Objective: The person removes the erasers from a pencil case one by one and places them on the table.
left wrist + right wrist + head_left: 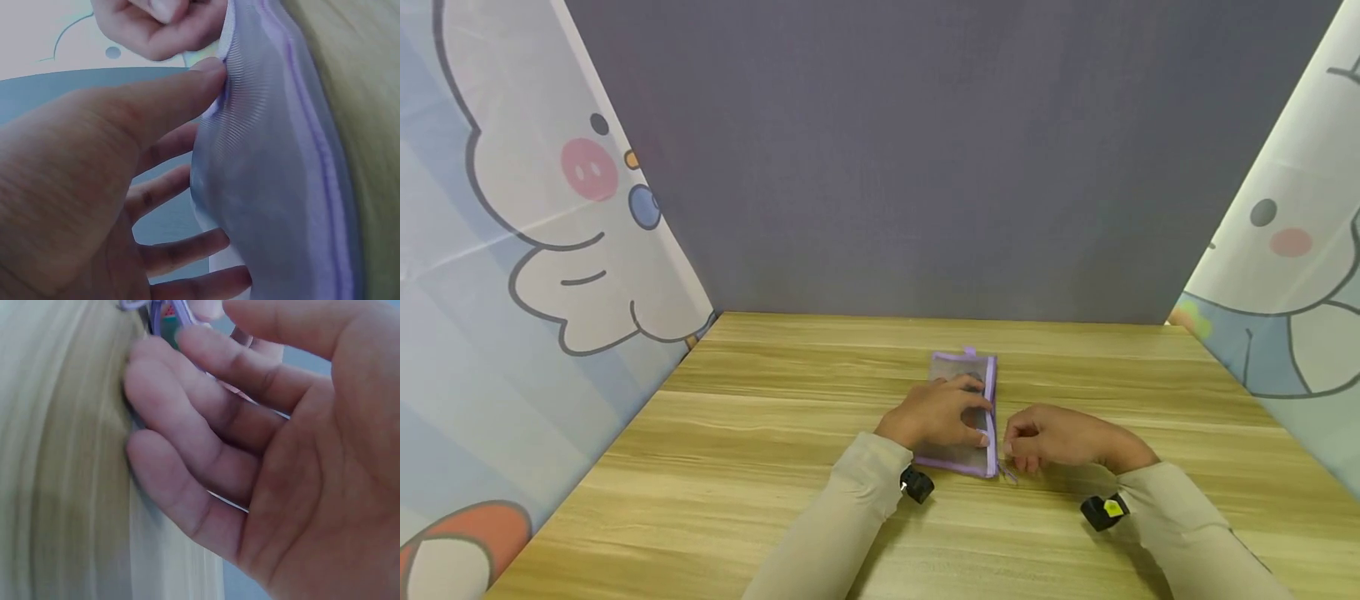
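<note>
A translucent mesh zip pouch (951, 457) with lavender edging lies on the table. My left hand (938, 411) rests over it with fingers spread, the thumb and fingertips near its right zipped edge. In the left wrist view the thumb (181, 87) touches the pouch's lavender border, and the fairly straight fingers meet its mesh. Just right of the pouch is my right hand (1056, 437), its fingers loosely curled, with a gap between thumb and index finger in the right wrist view. A thin purple cord (1009, 474) hangs from the pouch's near right corner, beside those fingers.
The pouch lies on a wood-grain table (737, 450). A dark grey panel (925, 167) stands along the far edge, with cartoon-printed cloths (512, 275) at both sides. Each wrist carries a small black camera (917, 484).
</note>
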Available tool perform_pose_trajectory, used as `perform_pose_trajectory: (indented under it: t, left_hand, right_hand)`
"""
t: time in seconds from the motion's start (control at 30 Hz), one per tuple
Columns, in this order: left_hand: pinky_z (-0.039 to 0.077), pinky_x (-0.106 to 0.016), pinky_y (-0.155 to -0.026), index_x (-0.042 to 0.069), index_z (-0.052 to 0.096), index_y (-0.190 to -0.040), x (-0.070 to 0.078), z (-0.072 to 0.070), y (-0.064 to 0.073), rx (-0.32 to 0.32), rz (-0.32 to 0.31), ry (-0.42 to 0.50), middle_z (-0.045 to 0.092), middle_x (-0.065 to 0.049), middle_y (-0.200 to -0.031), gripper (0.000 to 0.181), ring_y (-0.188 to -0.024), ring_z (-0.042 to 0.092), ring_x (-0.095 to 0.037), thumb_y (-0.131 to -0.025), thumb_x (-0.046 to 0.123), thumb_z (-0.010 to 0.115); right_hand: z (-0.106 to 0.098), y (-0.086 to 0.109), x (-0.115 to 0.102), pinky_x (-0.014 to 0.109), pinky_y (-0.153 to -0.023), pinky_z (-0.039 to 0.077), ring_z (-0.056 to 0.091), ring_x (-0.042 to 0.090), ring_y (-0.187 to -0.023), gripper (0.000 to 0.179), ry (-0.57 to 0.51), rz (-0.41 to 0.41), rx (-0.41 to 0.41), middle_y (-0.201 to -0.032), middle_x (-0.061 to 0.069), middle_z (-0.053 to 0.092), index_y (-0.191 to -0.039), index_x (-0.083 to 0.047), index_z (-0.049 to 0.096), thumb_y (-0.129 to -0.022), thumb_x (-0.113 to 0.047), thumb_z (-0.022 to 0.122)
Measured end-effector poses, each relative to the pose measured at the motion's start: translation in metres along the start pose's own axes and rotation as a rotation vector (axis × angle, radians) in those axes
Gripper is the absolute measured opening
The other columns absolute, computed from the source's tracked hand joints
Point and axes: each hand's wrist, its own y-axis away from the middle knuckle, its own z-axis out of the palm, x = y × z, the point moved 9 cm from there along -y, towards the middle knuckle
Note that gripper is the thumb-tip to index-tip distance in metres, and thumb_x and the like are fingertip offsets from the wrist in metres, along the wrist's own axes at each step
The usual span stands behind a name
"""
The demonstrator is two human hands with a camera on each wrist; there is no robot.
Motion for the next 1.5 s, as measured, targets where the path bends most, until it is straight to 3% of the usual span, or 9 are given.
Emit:
perform_pose_trajectory:
  t: [0.33,0.57,0.83,1.23,1.5]
  left_hand:
    - [0.049,-0.037,-0.094,0.039,0.065,-0.133,0.007,-0.006,0.000,-0.015,-0.014,-0.028,0.047,0.016,-0.147,0.042,-0.125,0.054,-0.016,-0.094,0.054,0.065]
    - [0.047,-0.043,-0.094,0.038,0.064,-0.134,0.010,-0.008,0.000,0.001,-0.051,-0.052,0.048,0.018,-0.143,0.043,-0.120,0.053,-0.016,-0.095,0.057,0.061]
    - [0.049,-0.041,-0.089,0.034,0.068,-0.129,0.018,-0.012,0.000,0.083,-0.050,-0.141,0.056,0.012,-0.132,0.040,-0.110,0.059,-0.017,-0.096,0.055,0.060]
    - [0.050,-0.038,-0.085,0.034,0.068,-0.130,0.023,-0.014,-0.001,0.109,-0.076,-0.211,0.058,0.010,-0.127,0.044,-0.100,0.062,-0.017,-0.092,0.057,0.064]
    - [0.052,-0.036,-0.077,0.030,0.068,-0.126,0.021,-0.008,-0.005,0.129,-0.120,-0.222,0.059,0.002,-0.124,0.055,-0.091,0.061,-0.019,-0.088,0.069,0.061]
  right_hand:
    - [-0.021,-0.004,0.009,0.022,-0.052,0.047,0.054,0.010,-0.064,0.016,0.073,0.034,0.204,-0.078,0.006,0.062,-0.096,-0.001,0.066,-0.102,-0.011,0.056]
    - [-0.028,-0.004,0.011,0.023,-0.051,0.047,0.055,0.011,-0.063,0.016,0.073,0.040,0.269,-0.078,0.005,0.062,-0.096,-0.002,0.067,-0.102,-0.014,0.058]
    - [-0.031,-0.004,0.016,0.022,-0.049,0.043,0.052,0.009,-0.060,0.016,0.098,0.042,0.303,-0.077,0.005,0.062,-0.096,-0.003,0.068,-0.102,-0.015,0.058]
    - [-0.033,-0.004,0.014,0.023,-0.049,0.043,0.052,0.009,-0.060,0.015,0.116,0.025,0.324,-0.079,0.003,0.063,-0.098,-0.004,0.069,-0.101,-0.016,0.060]
    - [-0.029,-0.004,0.018,0.027,-0.053,0.049,0.057,0.013,-0.066,0.012,0.130,0.043,0.307,-0.085,0.003,0.066,-0.098,-0.010,0.069,-0.101,-0.015,0.059]
